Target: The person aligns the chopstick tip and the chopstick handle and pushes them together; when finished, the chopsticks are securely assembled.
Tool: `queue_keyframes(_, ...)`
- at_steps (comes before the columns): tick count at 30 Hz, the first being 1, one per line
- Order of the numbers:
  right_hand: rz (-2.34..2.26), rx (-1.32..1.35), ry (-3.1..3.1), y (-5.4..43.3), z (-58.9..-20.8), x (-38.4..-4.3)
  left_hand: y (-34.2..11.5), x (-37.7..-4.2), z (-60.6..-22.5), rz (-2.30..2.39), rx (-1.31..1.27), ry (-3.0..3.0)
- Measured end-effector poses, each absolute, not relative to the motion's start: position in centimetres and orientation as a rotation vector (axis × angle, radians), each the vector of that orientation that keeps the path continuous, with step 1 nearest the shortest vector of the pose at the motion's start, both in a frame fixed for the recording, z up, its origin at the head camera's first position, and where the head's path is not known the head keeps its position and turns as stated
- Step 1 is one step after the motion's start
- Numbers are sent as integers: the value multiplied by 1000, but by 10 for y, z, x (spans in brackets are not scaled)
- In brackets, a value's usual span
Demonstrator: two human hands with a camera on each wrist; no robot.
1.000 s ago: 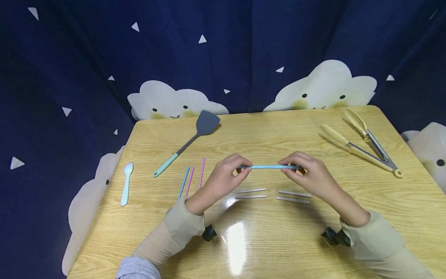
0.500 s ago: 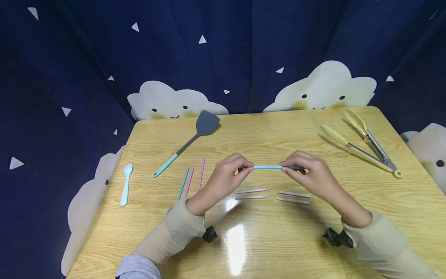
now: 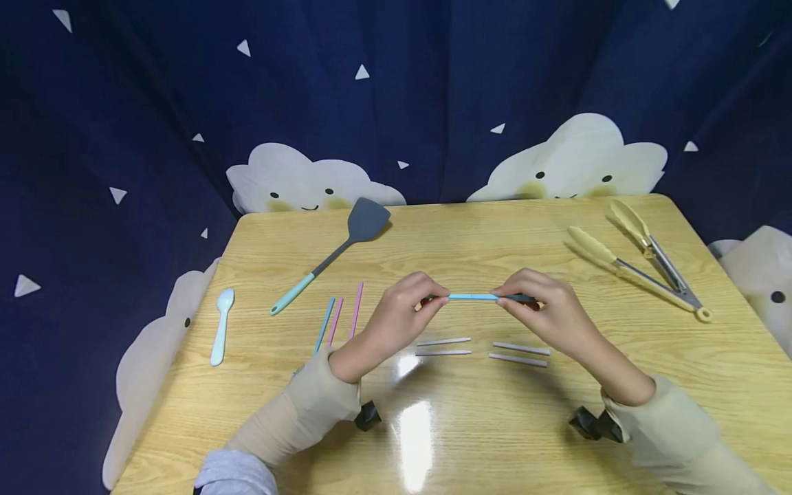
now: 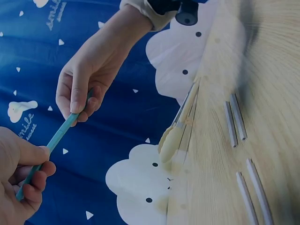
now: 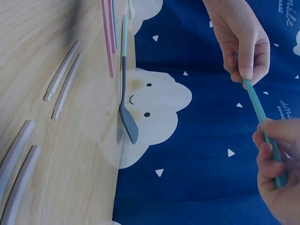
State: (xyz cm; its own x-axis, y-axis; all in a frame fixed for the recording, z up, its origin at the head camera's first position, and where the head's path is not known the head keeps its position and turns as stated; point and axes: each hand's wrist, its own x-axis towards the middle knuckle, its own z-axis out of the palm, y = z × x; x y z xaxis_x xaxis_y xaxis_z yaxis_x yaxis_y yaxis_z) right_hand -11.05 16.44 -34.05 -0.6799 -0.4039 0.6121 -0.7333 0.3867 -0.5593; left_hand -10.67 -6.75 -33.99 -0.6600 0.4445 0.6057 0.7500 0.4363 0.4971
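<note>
A thin light-blue stick is held level above the table, one end in each hand. My left hand pinches its left part between thumb and fingers. On the other side my right hand pinches the right part the same way. Only the middle of the stick shows fully between the hands; the fingers cover much of its ends. Below the hands lie two pairs of short pale lavender sticks, a left pair and a right pair.
Left of my left hand lie a blue stick and two pink sticks, partly behind the forearm. A spatula and a small spoon lie farther left. Yellow-tipped tongs lie spread at the back right. A dark curtain hangs behind.
The head view has shifted slightly. Both hands keep nearly the same place and hold on the light-blue stick, which looks whole throughout.
</note>
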Motion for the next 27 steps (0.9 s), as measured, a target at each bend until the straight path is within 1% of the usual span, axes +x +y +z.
queue_keyframes(6,1175,955,-2338,161,-340,-112,-70,-110,-338,-967,-1004,-2390)
queue_keyframes(15,1140,981,-2395,160,-343,-117,-74,-113,-336,-476,-1016,-2339)
queue_keyframes(17,1185,943,-2409,163,-346,-118,-78,-114,-338,-453,-1010,-2336)
queue_keyframes(23,1256,679,-2556,185,-360,-121,-102,-115,-349,-524,-918,-2446)
queue_keyframes(27,1143,690,-2790,204,-381,-122,-127,-112,-361,-601,-759,-2565)
